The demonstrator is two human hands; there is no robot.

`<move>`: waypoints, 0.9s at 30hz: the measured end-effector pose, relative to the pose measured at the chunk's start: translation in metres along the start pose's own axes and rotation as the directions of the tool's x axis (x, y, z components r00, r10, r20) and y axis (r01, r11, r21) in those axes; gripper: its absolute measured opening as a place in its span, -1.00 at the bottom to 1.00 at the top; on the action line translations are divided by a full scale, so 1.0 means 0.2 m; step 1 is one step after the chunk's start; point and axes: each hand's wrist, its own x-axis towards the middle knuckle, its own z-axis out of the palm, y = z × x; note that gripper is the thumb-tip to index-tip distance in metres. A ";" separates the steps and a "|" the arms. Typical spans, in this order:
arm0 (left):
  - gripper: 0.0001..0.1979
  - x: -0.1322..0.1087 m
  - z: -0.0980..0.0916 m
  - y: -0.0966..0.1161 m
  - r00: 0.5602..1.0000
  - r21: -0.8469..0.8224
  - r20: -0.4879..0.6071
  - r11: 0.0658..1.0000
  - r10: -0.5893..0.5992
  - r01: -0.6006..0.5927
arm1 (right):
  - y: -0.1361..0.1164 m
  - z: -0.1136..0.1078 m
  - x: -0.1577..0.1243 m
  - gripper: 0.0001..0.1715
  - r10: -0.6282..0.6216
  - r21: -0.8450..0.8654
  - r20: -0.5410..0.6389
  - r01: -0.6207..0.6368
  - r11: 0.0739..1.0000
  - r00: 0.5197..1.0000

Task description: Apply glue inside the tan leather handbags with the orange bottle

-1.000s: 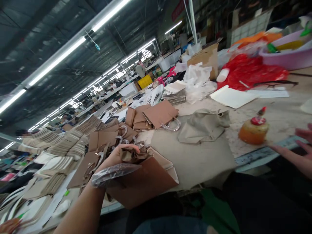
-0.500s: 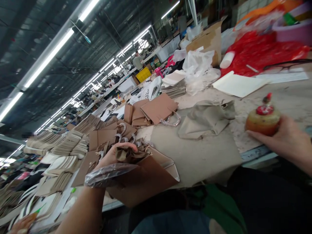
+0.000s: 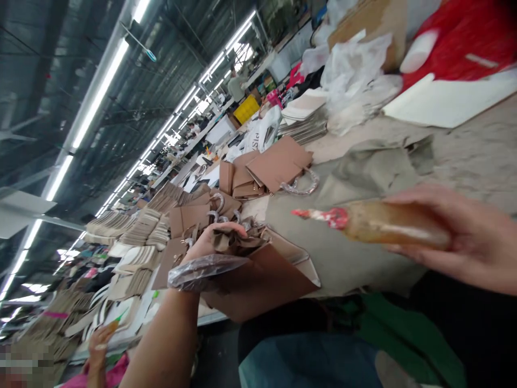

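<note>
My left hand (image 3: 204, 243) grips a brown handbag (image 3: 258, 285) at its gathered dark lining (image 3: 230, 240); the bag's mouth gapes to the right. A plastic-wrapped handle (image 3: 205, 269) hangs over my left wrist. My right hand (image 3: 456, 237) is closed around a glue bottle (image 3: 391, 223) of amber liquid with a red nozzle. The bottle lies on its side in the air, its tip pointing left towards the bag, apart from it. Beneath the bottle a grey-green cloth (image 3: 291, 215) covers the table.
More brown bags (image 3: 283, 161) with wrapped handles lie behind and left of the held one. Stacked beige pieces (image 3: 137, 258) fill the table's left. White plastic bags (image 3: 355, 75), a white sheet (image 3: 452, 102) and red plastic (image 3: 472, 43) lie at the back. A co-worker's hand (image 3: 100, 339) holds a green-tipped bottle, lower left.
My right hand has lifted the glue bottle from the table's right side, tipped it from upright to sideways and brought it left. My left hand keeps its hold on the bag. The view has shifted.
</note>
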 end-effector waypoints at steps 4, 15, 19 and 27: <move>-0.56 0.00 0.00 0.00 0.997 0.065 -0.001 0.995 0.077 -0.077 | -0.14 0.04 0.08 -0.38 -0.245 -0.054 0.111 0.252 0.966 0.963; -0.55 -0.01 -0.01 -0.01 0.998 -0.057 0.015 0.996 -0.067 0.067 | -0.23 0.07 0.20 -0.56 -0.526 -0.166 0.188 0.554 0.815 0.830; -0.57 0.03 -0.07 -0.06 0.997 -0.001 0.073 1.000 0.013 -0.013 | -0.24 0.08 0.23 -0.65 -0.567 -0.196 0.218 0.605 0.772 0.794; -0.52 0.02 -0.09 -0.11 0.996 -0.043 0.091 0.999 -0.023 0.027 | -0.22 0.10 0.25 -0.66 -0.593 -0.256 0.229 0.635 0.729 0.772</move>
